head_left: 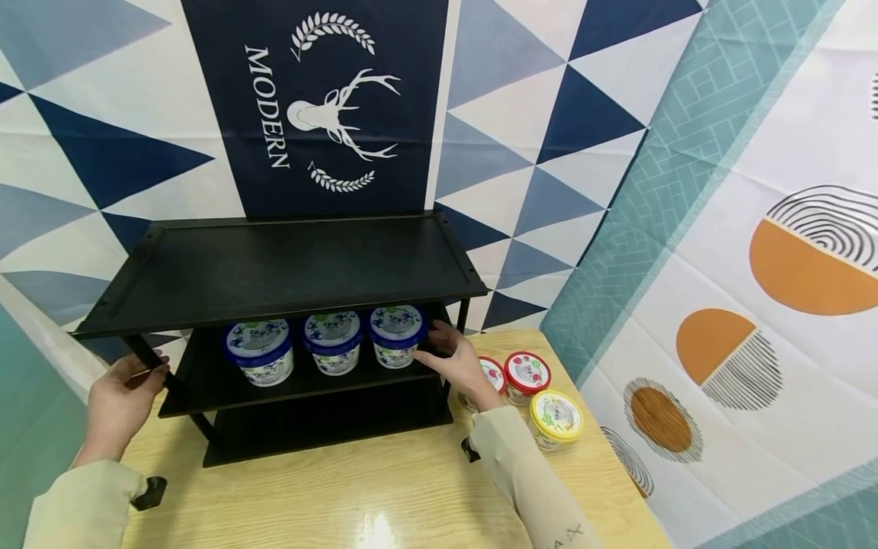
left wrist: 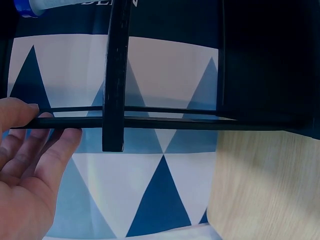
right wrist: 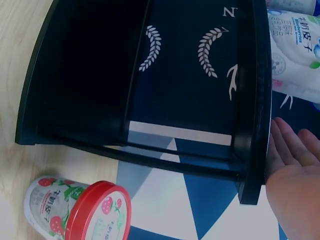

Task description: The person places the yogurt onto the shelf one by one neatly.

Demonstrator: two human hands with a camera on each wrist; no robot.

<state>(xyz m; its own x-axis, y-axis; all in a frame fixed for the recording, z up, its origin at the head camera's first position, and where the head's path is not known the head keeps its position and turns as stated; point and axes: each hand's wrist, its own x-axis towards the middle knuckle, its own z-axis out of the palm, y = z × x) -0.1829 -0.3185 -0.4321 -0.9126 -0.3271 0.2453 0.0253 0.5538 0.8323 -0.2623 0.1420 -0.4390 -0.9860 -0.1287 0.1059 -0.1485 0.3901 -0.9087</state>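
A black tiered shelf [head_left: 288, 263] stands on the table. On its middle tier are three tubs with blue lids: a left tub [head_left: 261, 352], a centre tub [head_left: 333, 343] and a right tub [head_left: 396, 337]. My left hand [head_left: 126, 396] holds the rack's left side bar between thumb and fingers, seen closely as a thin black bar [left wrist: 90, 122] in the left wrist view. Beside the right tub is my right hand [head_left: 456, 366], fingers extended at the shelf's right end. In the right wrist view, a gap shows between this hand [right wrist: 295, 160] and the printed tub [right wrist: 295, 55].
To the right of the shelf, two red-lidded tubs, one nearer the wall [head_left: 527, 374] and one partly behind my right hand [head_left: 492, 374], stand with a yellow-lidded tub [head_left: 555, 418]. Patterned cloth [head_left: 494, 130] hangs behind. The wooden table [head_left: 309, 488] extends in front.
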